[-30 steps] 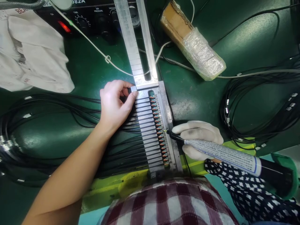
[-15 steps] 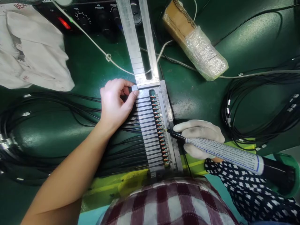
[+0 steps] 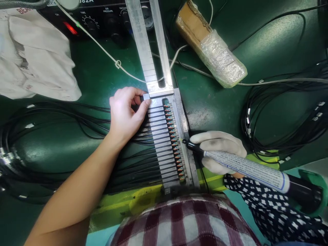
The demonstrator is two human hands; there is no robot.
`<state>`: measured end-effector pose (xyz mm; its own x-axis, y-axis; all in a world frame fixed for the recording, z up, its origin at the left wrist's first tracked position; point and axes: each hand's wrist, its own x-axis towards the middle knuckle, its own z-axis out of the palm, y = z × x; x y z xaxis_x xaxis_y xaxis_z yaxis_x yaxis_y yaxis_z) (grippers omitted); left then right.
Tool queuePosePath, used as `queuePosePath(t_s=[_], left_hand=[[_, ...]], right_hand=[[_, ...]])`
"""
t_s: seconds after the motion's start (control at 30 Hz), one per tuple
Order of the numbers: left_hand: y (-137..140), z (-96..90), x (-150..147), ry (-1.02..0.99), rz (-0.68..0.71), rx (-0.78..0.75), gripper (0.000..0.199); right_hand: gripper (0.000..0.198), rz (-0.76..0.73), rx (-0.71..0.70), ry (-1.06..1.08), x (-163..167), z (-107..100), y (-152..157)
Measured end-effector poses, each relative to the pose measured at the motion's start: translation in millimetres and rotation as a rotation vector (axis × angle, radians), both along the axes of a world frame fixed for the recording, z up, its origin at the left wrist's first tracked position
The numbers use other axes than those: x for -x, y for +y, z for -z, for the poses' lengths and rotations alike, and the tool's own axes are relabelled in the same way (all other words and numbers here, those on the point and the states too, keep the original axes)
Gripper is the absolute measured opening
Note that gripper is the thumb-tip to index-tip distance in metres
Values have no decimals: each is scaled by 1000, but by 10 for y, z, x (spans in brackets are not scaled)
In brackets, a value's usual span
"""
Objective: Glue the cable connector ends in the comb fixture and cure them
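Note:
My bare left hand (image 3: 125,111) pinches the upper left corner of a metal cable jig (image 3: 161,133) between thumb and fingers. In the jig lies a row of black cables (image 3: 158,121), side by side. Their stripped orange and green wire ends meet small metal connectors (image 3: 176,143) along the right side. My right hand (image 3: 220,147), in a whitish glove, is closed around a thick brush pen (image 3: 246,169) with printed text on its white barrel. Its black nose points left, and the fine pale tip is at the connectors near the middle of the row; whether it touches them I cannot tell.
A slotted metal rail (image 3: 147,51) runs away from the jig's far end. Behind are a black control box (image 3: 102,20) and a plastic-wrapped cardboard block (image 3: 212,44). Coiled cables lie left (image 3: 15,136) and right (image 3: 247,119). White cloth (image 3: 43,58) lies at the upper left.
My right hand has shifted very slightly, and the brush pen's tip sits a touch higher along the row. My left hand keeps its grip on the jig.

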<state>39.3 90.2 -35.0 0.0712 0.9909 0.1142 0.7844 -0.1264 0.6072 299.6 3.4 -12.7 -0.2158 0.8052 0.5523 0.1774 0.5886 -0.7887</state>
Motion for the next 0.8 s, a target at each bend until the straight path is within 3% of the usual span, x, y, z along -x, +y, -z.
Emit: queuePosePath(t_s=[0.23, 0.53, 0.8], left_hand=[[2, 15, -3, -4, -3, -24, 11], [6, 26, 27, 9, 29, -24, 16], [9, 14, 22, -55, 52, -60, 13]], right_hand=[[23, -9, 40, -53, -18, -23, -112], [24, -65, 17, -43, 7, 1, -34], [22, -23, 19, 4, 28, 32, -90]])
